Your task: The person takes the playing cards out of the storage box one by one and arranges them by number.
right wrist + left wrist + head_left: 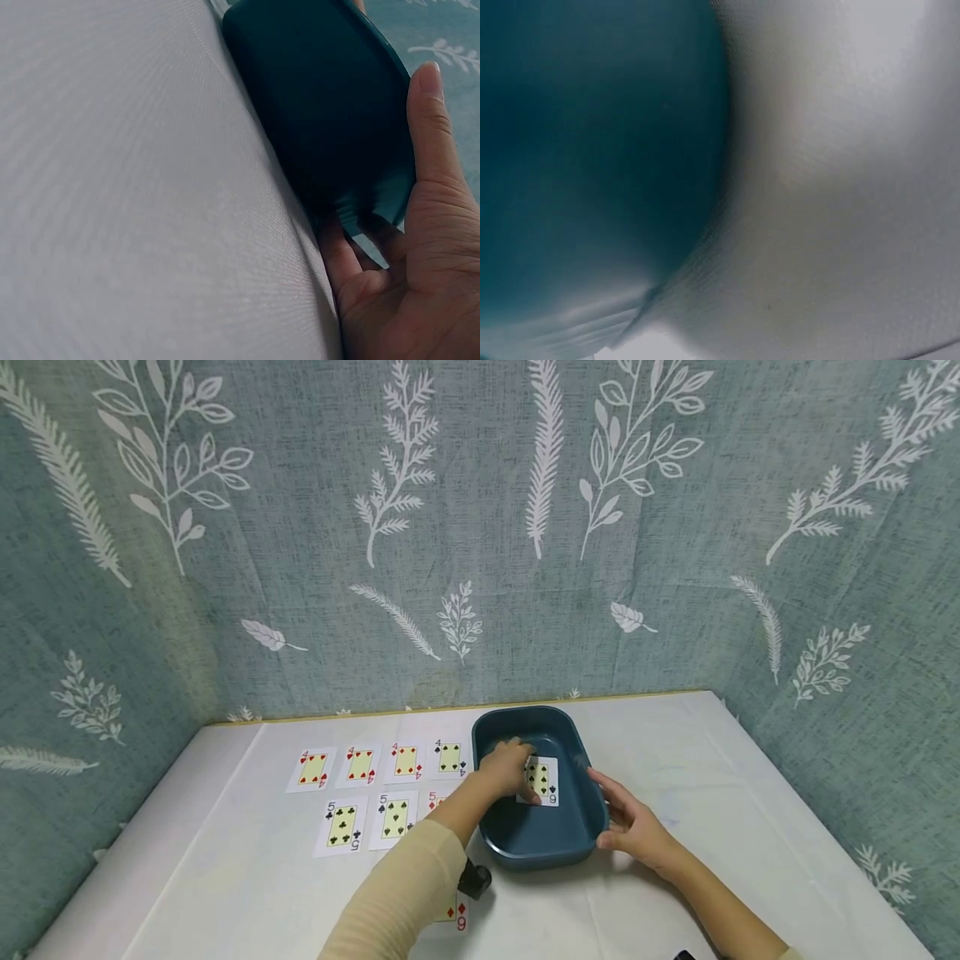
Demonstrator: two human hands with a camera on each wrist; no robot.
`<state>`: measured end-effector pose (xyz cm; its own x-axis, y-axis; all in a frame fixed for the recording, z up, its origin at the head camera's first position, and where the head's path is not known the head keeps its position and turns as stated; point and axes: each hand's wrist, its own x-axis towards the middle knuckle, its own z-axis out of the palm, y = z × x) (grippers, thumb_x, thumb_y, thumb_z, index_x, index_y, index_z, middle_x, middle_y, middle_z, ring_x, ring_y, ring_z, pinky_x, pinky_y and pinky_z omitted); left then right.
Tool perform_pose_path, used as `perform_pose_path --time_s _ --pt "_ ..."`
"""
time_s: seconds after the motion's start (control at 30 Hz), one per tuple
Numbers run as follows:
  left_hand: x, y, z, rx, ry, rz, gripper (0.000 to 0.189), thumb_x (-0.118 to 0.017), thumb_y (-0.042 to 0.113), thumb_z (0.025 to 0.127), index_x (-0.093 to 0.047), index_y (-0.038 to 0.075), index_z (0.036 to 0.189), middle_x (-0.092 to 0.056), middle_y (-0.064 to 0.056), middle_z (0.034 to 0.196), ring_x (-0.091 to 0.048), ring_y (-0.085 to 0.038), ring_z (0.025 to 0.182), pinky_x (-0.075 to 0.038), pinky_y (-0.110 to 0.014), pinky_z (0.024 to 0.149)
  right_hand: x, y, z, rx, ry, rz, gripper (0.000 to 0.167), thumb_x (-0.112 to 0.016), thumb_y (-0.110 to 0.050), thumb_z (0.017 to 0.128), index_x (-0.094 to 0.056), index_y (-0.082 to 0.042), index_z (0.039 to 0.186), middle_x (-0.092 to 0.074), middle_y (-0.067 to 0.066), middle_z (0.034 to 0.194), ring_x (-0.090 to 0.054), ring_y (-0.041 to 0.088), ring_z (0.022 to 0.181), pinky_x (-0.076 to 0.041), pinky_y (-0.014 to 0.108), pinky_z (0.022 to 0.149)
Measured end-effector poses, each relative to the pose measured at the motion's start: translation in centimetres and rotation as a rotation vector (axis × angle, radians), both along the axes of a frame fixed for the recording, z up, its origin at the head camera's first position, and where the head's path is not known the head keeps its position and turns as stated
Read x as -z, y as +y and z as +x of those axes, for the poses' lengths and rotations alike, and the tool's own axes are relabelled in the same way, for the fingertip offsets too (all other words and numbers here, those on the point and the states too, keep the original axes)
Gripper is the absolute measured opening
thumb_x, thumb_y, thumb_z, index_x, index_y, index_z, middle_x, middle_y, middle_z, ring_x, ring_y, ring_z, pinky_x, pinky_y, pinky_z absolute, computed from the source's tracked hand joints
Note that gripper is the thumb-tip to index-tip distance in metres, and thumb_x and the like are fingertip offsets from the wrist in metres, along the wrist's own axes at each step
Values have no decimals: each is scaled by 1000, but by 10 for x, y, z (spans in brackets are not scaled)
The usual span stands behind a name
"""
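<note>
A dark blue plastic tub [540, 860] with rounded corners sits on the white table. My left hand [506, 770] reaches down inside it, thumb and fingers curled at the left edge of a six of spades card [546, 781]. Part of that card is hidden under the hand. On the tub's right side my right hand [633, 827] grips the wall. The right wrist view has the thumb of the right hand [442, 247] along the rim of the tub [322, 112], with the fingers bent at its lower end. The left wrist view holds only the blurred tub wall [592, 150] and white cloth.
Left of the tub, cards lie face up in rows: several fours, such as the four of hearts [312, 770], then fives like the five of clubs [342, 827]. A six of diamonds [452, 912] lies partly under the left sleeve [405, 885]. Patterned fabric [480, 610] surrounds the table.
</note>
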<state>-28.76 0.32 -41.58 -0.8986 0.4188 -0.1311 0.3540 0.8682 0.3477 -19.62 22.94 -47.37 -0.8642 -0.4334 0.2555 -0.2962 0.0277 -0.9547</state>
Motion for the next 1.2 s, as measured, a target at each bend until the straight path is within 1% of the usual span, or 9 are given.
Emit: perform_pose_path --time_s 0.23,0.33,0.6,0.73,0.83,0.9,1.07,1.13,1.2 --pt "3 1 6 29 11 -89 89 -91 47 50 -55 8 122 -50 -12 111 -45 -26 102 -42 -43 90 -1 1 0 30 -9 34 88 -75 -28 81 -24 -6 149 -30 36 143 -46 41 121 -47 20 89" --pt "4 2 7 37 -2 -97 87 -91 47 50 -55 8 120 -48 -11 107 -44 -24 98 -43 -41 88 0 0 2 41 -10 41 88 -75 -30 81 -24 -6 149 -29 36 143 -44 47 121 -47 20 89" --pt "4 1 6 79 -126 132 73 -89 18 63 -47 7 121 -54 -9 108 -52 -20 97 -44 -36 90 0 -1 1 32 -6 43 89 -75 -31 81 -24 -6 149 -28 36 144 -42 49 122 -47 19 89" --pt "-2 -1 5 114 -123 180 65 -85 8 68 -51 10 123 -57 -12 117 -53 -24 108 -44 -37 92 -1 0 0 41 -2 51 88 -75 -31 81 -25 -8 149 -29 36 144 -41 51 122 -46 19 89" --pt "-6 -2 4 130 -111 251 61 -82 3 69 -55 10 123 -59 -12 121 -55 -24 108 -46 -36 89 -1 0 0 34 -5 42 88 -75 -29 81 -24 -8 150 -30 36 144 -41 50 122 -47 19 89" --pt "-8 -3 4 128 -114 341 58 -80 0 71 -57 9 124 -61 -12 118 -58 -22 101 -49 -33 83 -2 0 0 25 -7 35 87 -75 -28 82 -24 -8 150 -29 36 144 -42 46 123 -47 20 90" --pt "-14 -7 2 117 -104 564 53 -73 -4 77 -58 8 126 -66 -10 95 -62 -14 78 -53 -25 65 -1 0 0 20 -16 31 88 -75 -28 82 -23 -8 150 -27 36 145 -50 15 121 -46 19 90" --pt "-17 -9 2 114 -77 605 52 -72 -3 78 -58 9 127 -67 -9 93 -62 -11 75 -52 -23 64 -1 0 0 23 -22 30 88 -75 -28 81 -23 -8 150 -28 36 144 -51 4 116 -46 18 90" --pt "-21 -11 3 108 -60 635 51 -72 -1 80 -58 10 128 -67 -9 95 -62 -11 76 -51 -23 64 -1 0 0 23 -28 26 89 -75 -29 81 -23 -8 150 -28 36 144 -51 2 115 -46 18 90"
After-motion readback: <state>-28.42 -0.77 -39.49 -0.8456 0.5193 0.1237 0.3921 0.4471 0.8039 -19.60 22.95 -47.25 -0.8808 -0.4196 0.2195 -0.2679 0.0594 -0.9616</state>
